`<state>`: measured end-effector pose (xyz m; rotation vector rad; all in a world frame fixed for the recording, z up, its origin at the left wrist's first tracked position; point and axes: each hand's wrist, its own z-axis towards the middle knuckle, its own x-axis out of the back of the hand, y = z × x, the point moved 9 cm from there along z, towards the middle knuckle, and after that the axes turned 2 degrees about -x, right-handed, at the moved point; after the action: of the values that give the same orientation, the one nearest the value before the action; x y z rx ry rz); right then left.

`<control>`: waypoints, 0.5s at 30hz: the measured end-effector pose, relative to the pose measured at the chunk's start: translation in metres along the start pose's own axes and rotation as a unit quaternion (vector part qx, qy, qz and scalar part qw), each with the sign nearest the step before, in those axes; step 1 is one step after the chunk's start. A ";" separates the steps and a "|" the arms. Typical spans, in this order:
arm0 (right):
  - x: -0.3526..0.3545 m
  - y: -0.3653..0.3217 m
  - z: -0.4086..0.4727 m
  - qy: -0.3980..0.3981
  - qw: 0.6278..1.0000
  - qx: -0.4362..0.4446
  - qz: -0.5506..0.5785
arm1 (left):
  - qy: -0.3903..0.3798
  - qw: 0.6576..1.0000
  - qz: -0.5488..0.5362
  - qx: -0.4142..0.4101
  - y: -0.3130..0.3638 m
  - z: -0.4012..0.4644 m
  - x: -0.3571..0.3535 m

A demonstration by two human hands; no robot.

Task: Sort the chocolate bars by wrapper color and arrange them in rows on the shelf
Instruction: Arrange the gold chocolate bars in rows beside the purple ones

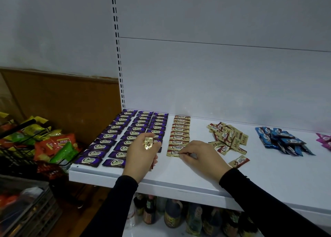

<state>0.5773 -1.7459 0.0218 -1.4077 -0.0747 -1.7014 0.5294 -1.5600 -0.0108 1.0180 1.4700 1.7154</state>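
R hand (200,156) pinches front gold bar (174,153) of gold row; L hand (141,152) grips spare gold bars (148,142) at 9 o'clock. Risk: sleeve drag skews purple rows (125,134).

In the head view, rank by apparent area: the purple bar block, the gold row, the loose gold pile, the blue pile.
1. purple bar block
2. blue pile and loose gold pile: look alike, unranked
3. gold row

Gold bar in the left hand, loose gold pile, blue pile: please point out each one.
Gold bar (148,143), head view, middle of the wrapper above the fingers.
Gold pile (228,136), head view, centre of the heap.
Blue pile (281,141), head view, centre of the heap.
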 end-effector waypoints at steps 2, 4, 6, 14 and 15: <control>0.000 0.000 0.000 0.001 1.000 -0.003 0.003 | 0.000 1.000 0.003 -0.002 0.000 0.000 0.000; -0.001 0.000 0.001 0.003 1.000 -0.001 0.003 | 0.001 1.000 0.004 0.000 0.000 0.000 0.000; -0.001 0.000 0.001 0.005 1.000 0.003 -0.002 | 0.001 1.000 0.000 0.002 0.001 0.000 0.000; -0.003 0.003 0.001 0.008 1.000 -0.002 -0.003 | -0.001 1.000 0.001 0.001 0.001 -0.001 -0.001; -0.003 0.003 0.002 0.009 1.000 -0.002 -0.002 | 0.000 1.000 0.001 0.001 0.000 -0.001 0.000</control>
<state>0.5802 -1.7447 0.0185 -1.3958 -0.0641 -1.7193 0.5285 -1.5610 -0.0107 1.0223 1.4713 1.7150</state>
